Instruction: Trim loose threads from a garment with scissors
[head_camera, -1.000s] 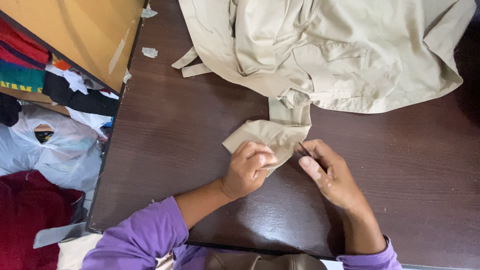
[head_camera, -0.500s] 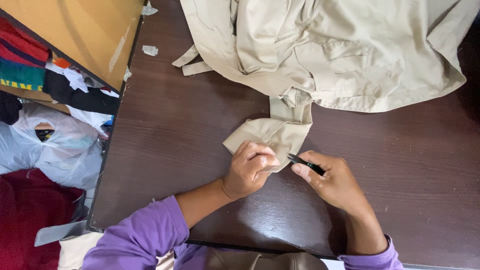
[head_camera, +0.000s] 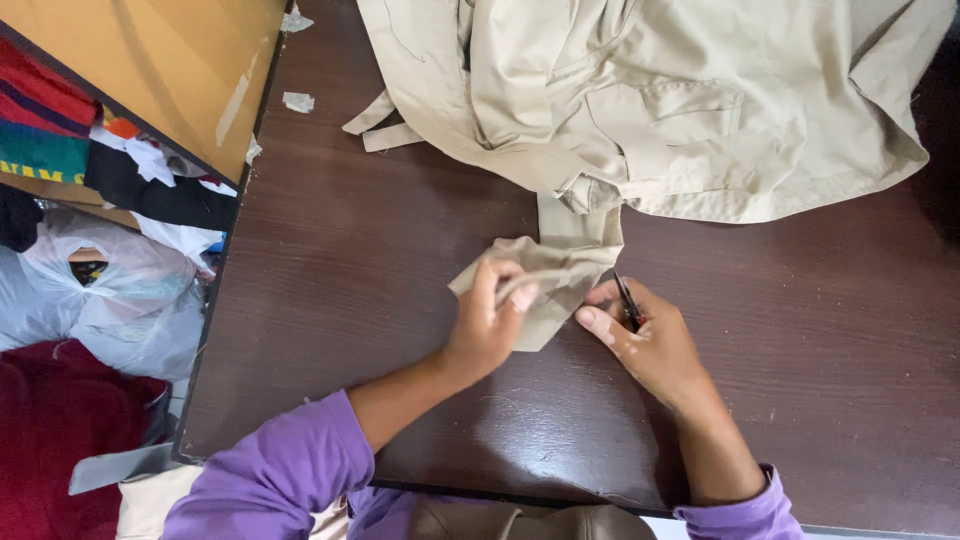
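A large beige garment (head_camera: 660, 100) lies bunched across the far side of the dark wooden table (head_camera: 350, 290). A narrow flap of the same beige cloth (head_camera: 555, 275) reaches down from it toward me. My left hand (head_camera: 490, 325) pinches a fold of that flap between thumb and fingers and lifts it slightly. My right hand (head_camera: 645, 340) rests just right of the flap and grips a small dark pointed tool (head_camera: 628, 300), its tip at the cloth's edge. Both arms wear purple sleeves.
Small pale cloth scraps (head_camera: 298, 101) lie near the table's far left edge. Left of the table stand a tan board (head_camera: 150, 60), stacked folded clothes (head_camera: 60, 150), a white plastic bag (head_camera: 110, 290) and dark red fabric (head_camera: 60, 440).
My left hand has raised and folded the flap's edge. My right hand shifted slightly, turning the dark tool from lying sideways to pointing up at the cloth.
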